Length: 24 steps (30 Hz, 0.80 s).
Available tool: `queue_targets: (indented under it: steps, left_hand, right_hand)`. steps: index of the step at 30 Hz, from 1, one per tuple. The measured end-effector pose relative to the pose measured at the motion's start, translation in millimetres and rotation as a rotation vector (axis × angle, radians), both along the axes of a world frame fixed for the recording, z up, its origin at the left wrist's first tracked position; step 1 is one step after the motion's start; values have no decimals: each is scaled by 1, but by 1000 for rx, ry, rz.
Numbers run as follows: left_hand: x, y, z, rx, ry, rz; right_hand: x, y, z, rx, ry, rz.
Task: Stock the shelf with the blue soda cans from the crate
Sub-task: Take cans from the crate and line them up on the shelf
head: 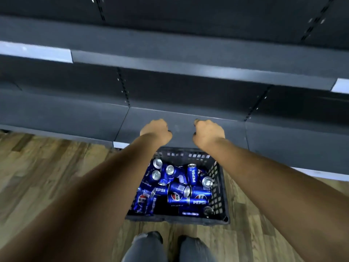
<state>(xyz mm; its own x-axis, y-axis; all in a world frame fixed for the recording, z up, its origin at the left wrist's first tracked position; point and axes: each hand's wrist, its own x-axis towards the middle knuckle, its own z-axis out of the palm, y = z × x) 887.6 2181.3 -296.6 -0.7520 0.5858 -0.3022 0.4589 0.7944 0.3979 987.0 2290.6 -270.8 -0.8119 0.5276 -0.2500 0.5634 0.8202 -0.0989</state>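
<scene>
The black perforated plastic crate [219, 188] stands on the wood-plank floor [43, 173], directly in front of the lowest tier of the dark grey metal shelf [181, 125]. The blue aluminium soda cans [179, 188] lie inside the crate in a loose heap: some stand upright with silver tops showing, others lie on their sides with white lettering visible. No can is on the visible shelf tiers. Both bare forearms extend forward above the crate, one along each side of it. The left hand [155, 129] is positioned over the front part of the lowest shelf tier, fingers curled downward and inward; no object is visible in it. The right hand [208, 133] is positioned beside it at the same level, well apart from the left hand, fingers likewise curled under; no object is visible in it. Whether either hand touches the shelf surface cannot be determined. A second shelf tier with a pale edge strip [35, 52] runs above the lowest tier. The person's grey trouser legs [145, 248] appear at the bottom edge, just behind the crate.
</scene>
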Motion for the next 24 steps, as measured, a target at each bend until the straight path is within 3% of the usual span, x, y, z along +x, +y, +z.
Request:
queue_targets:
  steps: [13, 24]
  left_hand:
    - [-16, 19, -282, -81, -112, -56]
    - [14, 21, -403, -150, -271, -43]
  right_hand:
    - [-7, 13, -283, -43, -159, 21]
    - [13, 5, -415, -174, -315, 38]
